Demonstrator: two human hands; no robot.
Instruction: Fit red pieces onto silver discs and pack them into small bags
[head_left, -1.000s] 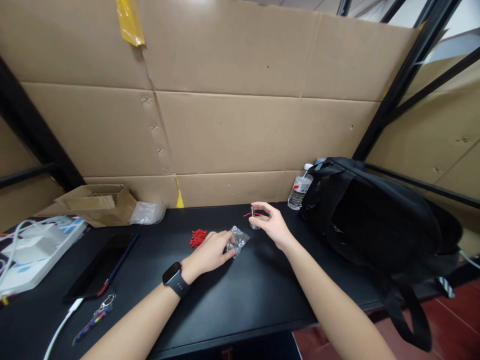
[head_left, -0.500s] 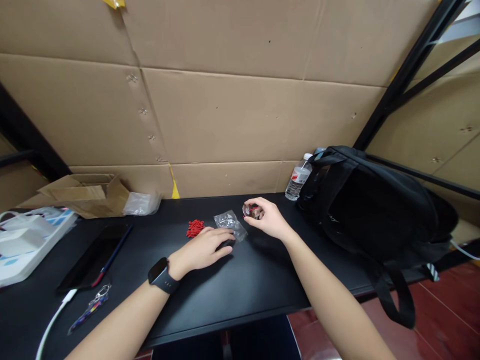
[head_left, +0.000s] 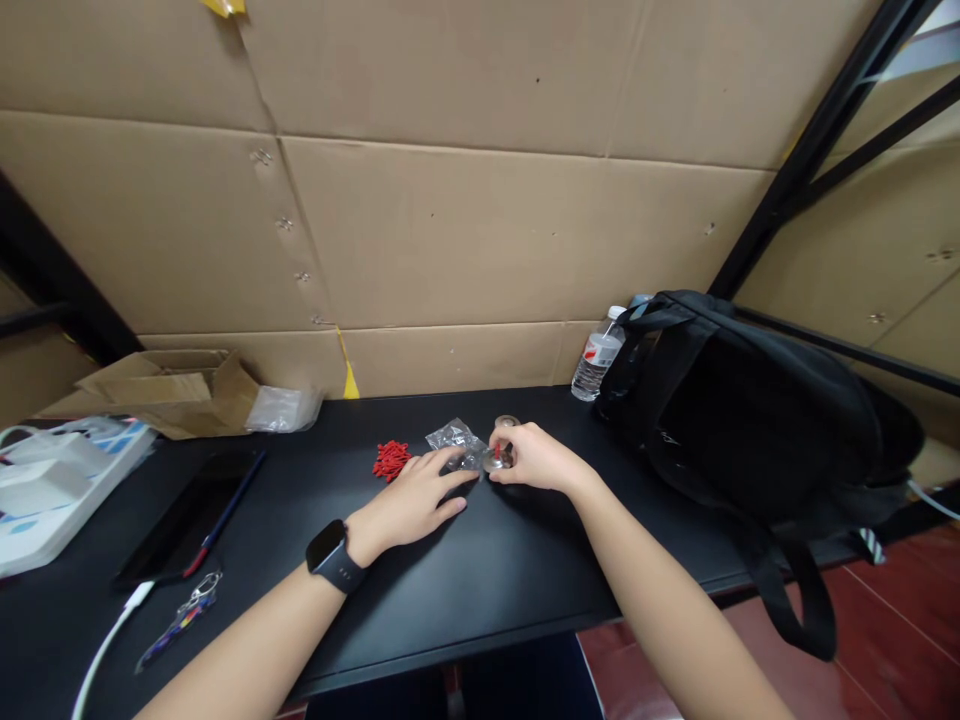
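My right hand pinches a clear round cup-like piece with a bit of red at its middle, low over the black desk. Just behind the fingers shows a second clear round piece; whether it rests on the desk or is held too I cannot tell. My left hand lies palm down, fingers spread, at the near edge of a crinkled clear plastic bag. Left of the bag sits a small heap of red slender pieces, close to the left knuckles. A dark watch is on the left wrist.
A black backpack and a water bottle stand at the right. Leftward are an open cardboard box, a folded plastic bag, a power strip, a phone and a keychain. Cardboard lines the back.
My right hand has come down and slightly nearer with the clear round piece, and another shows behind it. The left hand has shifted slightly rightward, its fingers stretched further along the bag.
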